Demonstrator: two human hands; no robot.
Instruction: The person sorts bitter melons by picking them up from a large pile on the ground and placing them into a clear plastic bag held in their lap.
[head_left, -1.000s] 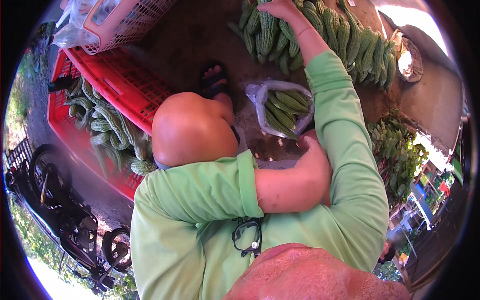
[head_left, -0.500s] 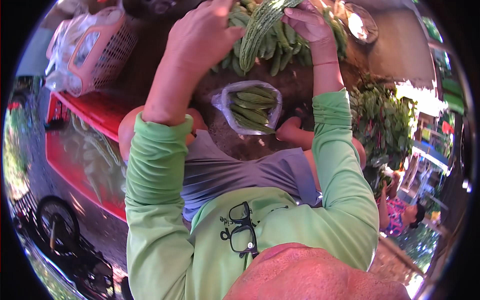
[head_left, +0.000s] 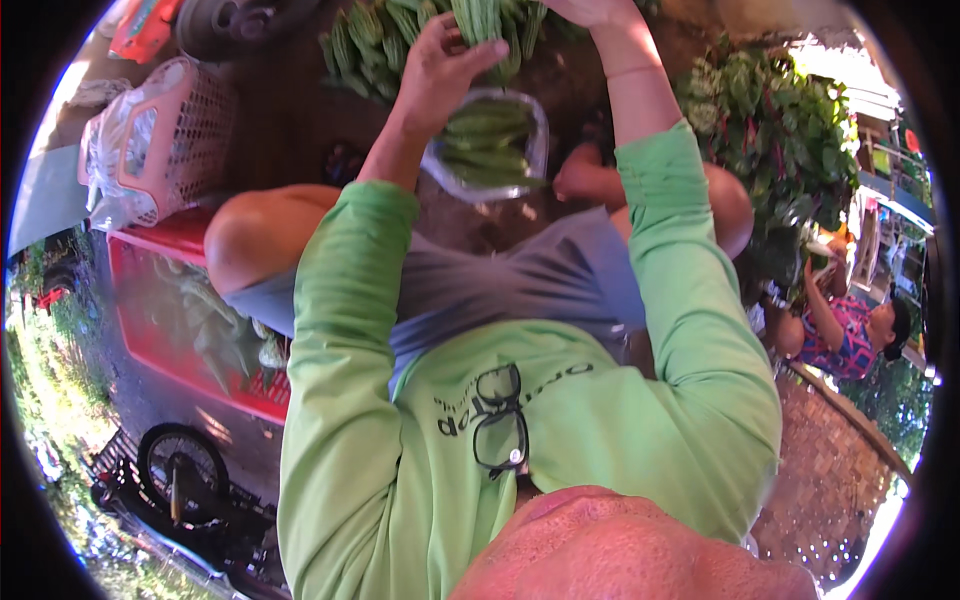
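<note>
1. A dark motorcycle [head_left: 185,490] stood at the lower left.
2. Another person [head_left: 840,335], in a patterned top, was at the far right with arms raised.
3. A red crate [head_left: 175,235] sat beside the left knee, with pale green gourds [head_left: 215,325] inside.
4. Leafy greens [head_left: 770,140] were heaped beyond the right knee.
5. A pile of green gourds [head_left: 365,45] lay on the ground at the top.
6. A pink basket [head_left: 190,150] with clear plastic in it stood behind the crate.
7. An open plastic bag [head_left: 541,140], holding several gourds, rested between the legs.
8. One ridged gourd [head_left: 477,20] was at the top edge, over the pile, partly cut off.
9. The left hand [head_left: 435,75] gripped that gourd between thumb and fingers.
10. The right hand [head_left: 592,10] was near it, cropped by the upper edge; whether it was spread or pinching could not be told.
</note>
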